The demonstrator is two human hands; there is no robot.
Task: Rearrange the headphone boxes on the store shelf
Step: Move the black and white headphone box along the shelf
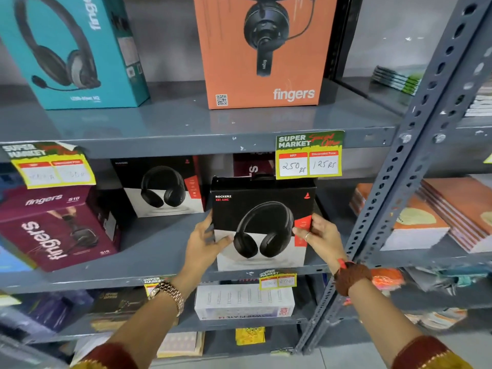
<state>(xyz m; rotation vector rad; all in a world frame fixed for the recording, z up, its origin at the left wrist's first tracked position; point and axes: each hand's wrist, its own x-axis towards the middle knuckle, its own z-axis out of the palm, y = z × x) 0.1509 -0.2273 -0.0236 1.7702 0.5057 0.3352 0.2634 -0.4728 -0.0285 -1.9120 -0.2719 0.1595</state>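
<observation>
A black-and-white Rockerz headphone box [262, 206] stands upright at the front of the middle shelf [159, 275]. My left hand [205, 242] grips its lower left side, and my right hand [320, 235] grips its right edge by the red tab. A matching Rockerz box [162, 186] stands further back to the left. A maroon fingers box [57, 227] sits at the left end of the same shelf. On the upper shelf [186, 129] stand a teal fingers box [72, 49] and an orange fingers box [262, 49].
Yellow price tags [308, 155] hang from the upper shelf's front edge. A slotted metal upright [394, 182] runs diagonally just right of my right hand. Stacks of notebooks [431, 219] fill the bay beyond it. A white box [243, 302] lies on the shelf below.
</observation>
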